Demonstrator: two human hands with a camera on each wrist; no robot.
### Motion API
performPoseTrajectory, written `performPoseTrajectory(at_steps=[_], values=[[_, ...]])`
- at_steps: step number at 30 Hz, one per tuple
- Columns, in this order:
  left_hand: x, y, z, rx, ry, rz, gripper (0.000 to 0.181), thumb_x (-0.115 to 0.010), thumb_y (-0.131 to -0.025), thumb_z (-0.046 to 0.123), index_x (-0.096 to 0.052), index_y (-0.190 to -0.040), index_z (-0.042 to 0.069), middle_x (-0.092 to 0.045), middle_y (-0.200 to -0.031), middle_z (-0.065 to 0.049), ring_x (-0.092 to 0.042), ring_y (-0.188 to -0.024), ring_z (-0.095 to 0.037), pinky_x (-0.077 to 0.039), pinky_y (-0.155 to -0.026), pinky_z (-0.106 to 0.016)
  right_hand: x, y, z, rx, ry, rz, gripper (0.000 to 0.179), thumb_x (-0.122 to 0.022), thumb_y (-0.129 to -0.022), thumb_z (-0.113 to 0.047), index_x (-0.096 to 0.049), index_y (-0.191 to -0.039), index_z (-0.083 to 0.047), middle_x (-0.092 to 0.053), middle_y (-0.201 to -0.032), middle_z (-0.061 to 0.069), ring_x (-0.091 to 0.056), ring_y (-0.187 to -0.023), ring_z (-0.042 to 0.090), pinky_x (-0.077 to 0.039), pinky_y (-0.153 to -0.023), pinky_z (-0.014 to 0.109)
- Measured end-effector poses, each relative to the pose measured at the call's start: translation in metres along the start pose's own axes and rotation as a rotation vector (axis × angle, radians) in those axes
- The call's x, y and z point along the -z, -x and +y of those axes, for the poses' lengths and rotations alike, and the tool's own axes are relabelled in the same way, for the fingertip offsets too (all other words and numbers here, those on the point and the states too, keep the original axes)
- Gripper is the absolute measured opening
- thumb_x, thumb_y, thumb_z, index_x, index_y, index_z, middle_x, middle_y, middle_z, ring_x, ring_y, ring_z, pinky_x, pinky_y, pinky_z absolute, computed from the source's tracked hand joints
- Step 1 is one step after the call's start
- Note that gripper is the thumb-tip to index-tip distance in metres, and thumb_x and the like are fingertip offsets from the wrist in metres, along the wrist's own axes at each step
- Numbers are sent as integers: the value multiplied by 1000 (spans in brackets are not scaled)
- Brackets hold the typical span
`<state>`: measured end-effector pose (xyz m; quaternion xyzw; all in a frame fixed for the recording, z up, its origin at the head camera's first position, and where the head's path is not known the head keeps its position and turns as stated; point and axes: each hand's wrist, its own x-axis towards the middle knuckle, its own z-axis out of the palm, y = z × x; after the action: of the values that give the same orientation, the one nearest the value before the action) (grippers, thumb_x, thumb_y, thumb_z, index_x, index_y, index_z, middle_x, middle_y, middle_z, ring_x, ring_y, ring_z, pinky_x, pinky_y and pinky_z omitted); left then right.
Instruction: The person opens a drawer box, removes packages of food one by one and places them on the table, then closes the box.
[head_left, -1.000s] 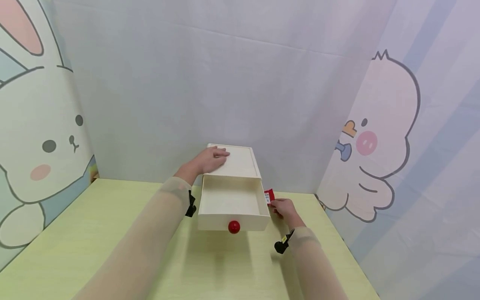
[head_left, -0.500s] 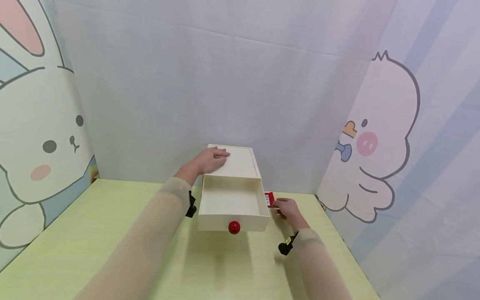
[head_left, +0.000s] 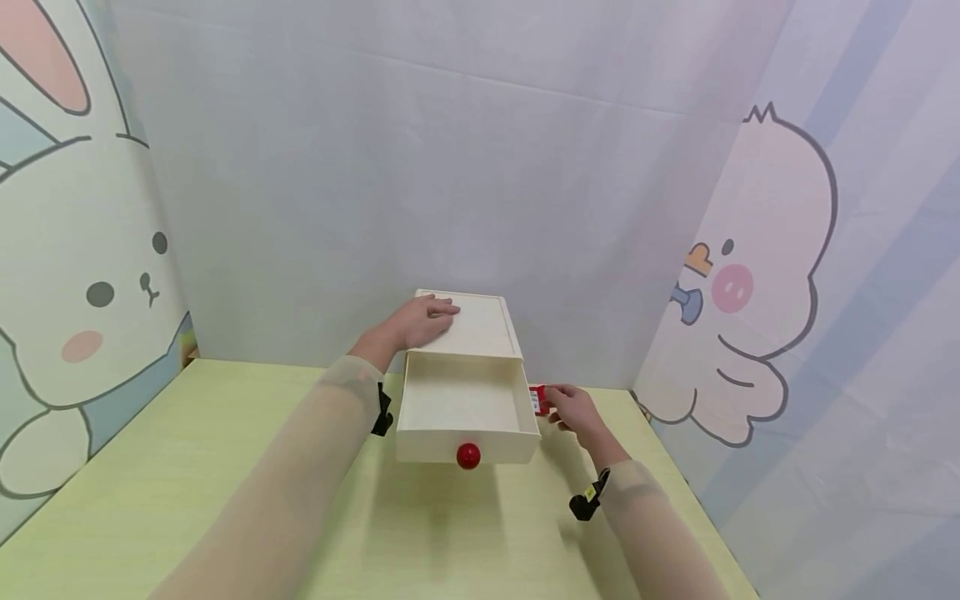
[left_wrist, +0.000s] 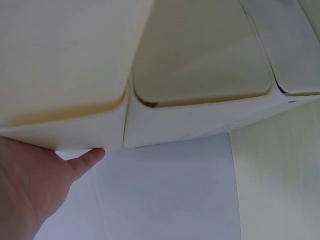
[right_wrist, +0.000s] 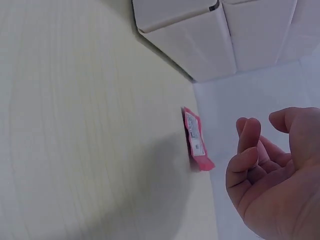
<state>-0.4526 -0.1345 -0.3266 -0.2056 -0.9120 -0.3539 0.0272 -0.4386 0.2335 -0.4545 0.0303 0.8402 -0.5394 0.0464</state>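
Observation:
My left hand (head_left: pixel 420 323) rests on the top of a white drawer cabinet (head_left: pixel 483 325), its fingers spread out. The cabinet's top drawer is pulled out, and a round red knob (head_left: pixel 468 456) sits on the drawer front (head_left: pixel 427 446). In the left wrist view the thumb (left_wrist: pixel 87 161) touches the cabinet's side. To the right of the cabinet, a small red packet (right_wrist: pixel 196 137) with a white label lies on the table near the back wall. My right hand (right_wrist: pixel 272 175) hovers above and beside it, fingers loosely bent, with nothing between them.
The pale yellow-green table (head_left: pixel 247 467) runs back to a plain grey-white curtain (head_left: pixel 375 183). Side walls carry a cartoon rabbit (head_left: pixel 75 250) on the left and a cartoon chick (head_left: pixel 750 275) on the right. Black wrist cameras are strapped to both sleeves.
The right hand has let go of the red packet, which now lies on the table, and has drawn a little to the right. The left hand and drawer have stayed put.

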Motion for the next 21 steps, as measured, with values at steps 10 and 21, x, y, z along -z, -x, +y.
performPoseTrajectory(at_steps=[10,21], values=[[-1,0,2,-6,5,10,51,-44,-113,33,-62,-157,13,-41,-178,-7,-15,-172,-37,-15,-140,-57,12,27,-44,116,-67,-38,47,-54,-115,-34,-61,-153,-7,-71,-136,27,-66,-80,22,-54,-71,30],[0,1,1,-8,7,3,52,-43,-114,33,-61,-158,13,-40,-178,-7,-14,-173,-37,-14,-140,-58,22,69,-90,239,-78,-74,43,-57,-115,-35,-63,-151,-12,-75,-127,20,-63,-76,21,-55,-67,22]])
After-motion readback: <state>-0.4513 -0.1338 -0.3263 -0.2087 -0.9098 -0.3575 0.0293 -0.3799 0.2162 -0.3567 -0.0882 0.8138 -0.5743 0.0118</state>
